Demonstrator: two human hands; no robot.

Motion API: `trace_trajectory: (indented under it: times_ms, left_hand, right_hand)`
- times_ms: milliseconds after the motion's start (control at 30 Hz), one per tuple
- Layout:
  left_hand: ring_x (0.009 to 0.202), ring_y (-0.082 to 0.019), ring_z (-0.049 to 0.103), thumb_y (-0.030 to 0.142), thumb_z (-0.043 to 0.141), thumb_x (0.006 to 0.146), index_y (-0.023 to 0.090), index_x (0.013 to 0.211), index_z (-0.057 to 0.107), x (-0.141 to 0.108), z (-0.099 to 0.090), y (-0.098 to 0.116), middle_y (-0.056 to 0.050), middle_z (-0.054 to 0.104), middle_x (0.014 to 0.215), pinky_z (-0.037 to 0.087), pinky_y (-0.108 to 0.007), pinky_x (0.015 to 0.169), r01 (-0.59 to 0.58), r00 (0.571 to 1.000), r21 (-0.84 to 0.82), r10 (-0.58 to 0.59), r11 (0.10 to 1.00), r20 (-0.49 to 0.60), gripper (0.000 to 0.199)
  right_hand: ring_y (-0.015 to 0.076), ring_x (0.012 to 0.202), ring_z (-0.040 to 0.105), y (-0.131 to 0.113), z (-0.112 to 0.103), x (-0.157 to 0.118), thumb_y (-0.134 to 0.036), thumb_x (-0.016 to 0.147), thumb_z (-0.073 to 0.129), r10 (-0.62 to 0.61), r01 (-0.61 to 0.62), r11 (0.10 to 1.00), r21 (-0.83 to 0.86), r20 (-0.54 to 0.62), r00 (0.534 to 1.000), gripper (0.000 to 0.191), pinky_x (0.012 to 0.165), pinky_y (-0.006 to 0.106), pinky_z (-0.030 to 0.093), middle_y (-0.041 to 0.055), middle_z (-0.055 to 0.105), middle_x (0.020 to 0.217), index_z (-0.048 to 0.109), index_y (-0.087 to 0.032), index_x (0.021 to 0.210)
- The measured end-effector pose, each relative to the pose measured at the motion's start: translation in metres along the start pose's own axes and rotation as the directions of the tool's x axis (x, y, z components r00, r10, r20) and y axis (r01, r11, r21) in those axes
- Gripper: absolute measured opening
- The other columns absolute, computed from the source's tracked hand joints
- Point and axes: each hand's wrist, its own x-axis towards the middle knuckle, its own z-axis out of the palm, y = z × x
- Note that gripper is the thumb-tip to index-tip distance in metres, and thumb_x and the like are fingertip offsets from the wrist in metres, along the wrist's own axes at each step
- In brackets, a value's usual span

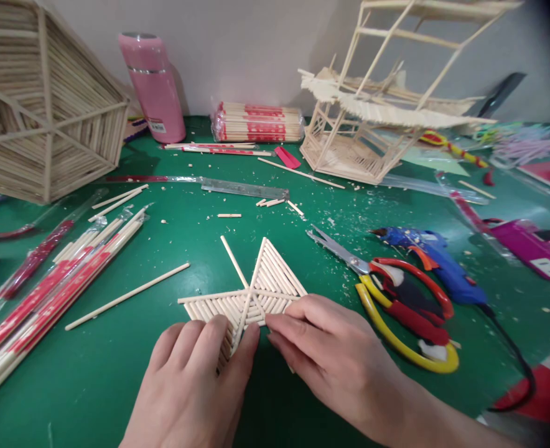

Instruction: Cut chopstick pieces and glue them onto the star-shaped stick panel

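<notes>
**Smooth green tabletop is bearing a flat, part-filled panel of pale round wooden sticks**

Behind, a plain pale-grey wall is closing off the workspace. Near the front edge of view, the panel is lying between two bare hands, its long sticks crossing like spokes and short ones filling some of the wedges.

The person's left hand is gripping the lower left edge between thumb and curled fingers, probably to stop the piece from sliding. The right hand is closing thumb and index finger on the lower right edge, perhaps to line up the short sticks there; whether a separate stick is caught between them is impossible to tell.

Just right, red-and-yellow-handled metal scissors and a blue plastic glue gun are lying near the right hand, seemingly for easy reach. Left of the panel, a loose pale stick is resting alone, and beyond it, red-banded sticks in clear wrapping are waiting, likely as stock. Farther back, a large many-sided wooden-stick panel and an open-framed wooden-stick model building are standing apart, perhaps leaving working room.
</notes>
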Motion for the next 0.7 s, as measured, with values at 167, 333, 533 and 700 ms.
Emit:
trace_trajectory:
  times_ms: [167,333,533,700]
  left_hand:
    - [0.067,-0.021,0.055,0.012,0.043,0.076,0.022,0.114,0.051,-0.002,0.001,0.002,-0.006,0.060,0.085,0.045,-0.035,0.059,0.024,1.000,-0.038,-0.023,0.999,0.010,0.040]
    - [0.076,-0.020,0.054,0.010,0.048,0.079,0.013,0.111,0.050,-0.004,0.002,0.002,-0.009,0.058,0.092,0.046,-0.034,0.066,0.048,0.995,-0.147,-0.060,0.988,-0.075,0.032]
    - [0.077,-0.019,0.053,0.008,0.050,0.080,0.012,0.100,0.051,-0.004,0.003,0.003,-0.008,0.057,0.090,0.045,-0.033,0.067,0.070,0.990,-0.232,-0.096,0.970,-0.106,0.020]
    - [0.074,-0.020,0.052,0.010,0.049,0.080,0.014,0.097,0.052,-0.005,0.003,0.003,-0.007,0.057,0.087,0.045,-0.034,0.064,0.076,0.991,-0.227,-0.098,0.971,-0.087,0.018]
  right_hand:
    - [0.0128,0.069,0.053,0.003,0.001,-0.003,-0.013,0.084,0.050,0.023,-0.020,0.997,0.073,-0.046,0.999,0.011,0.062,0.025,0.044,0.0021,0.058,0.076,0.058,-0.017,0.089]
    - [0.0125,0.067,0.050,-0.001,-0.002,0.003,-0.014,0.086,0.048,0.020,-0.020,0.999,0.027,-0.001,1.000,0.015,0.060,0.026,0.041,0.0017,0.055,0.074,0.061,-0.017,0.081]
    - [0.0145,0.069,0.049,-0.006,-0.004,0.013,-0.011,0.084,0.048,-0.032,0.040,0.997,-0.061,0.114,0.993,0.017,0.060,0.027,0.040,0.0026,0.054,0.073,0.063,-0.016,0.080]
    - [0.0157,0.071,0.048,-0.005,0.000,0.015,-0.009,0.083,0.050,-0.020,0.040,0.990,-0.135,0.143,0.990,0.014,0.060,0.028,0.040,0.0028,0.053,0.076,0.060,-0.016,0.078]
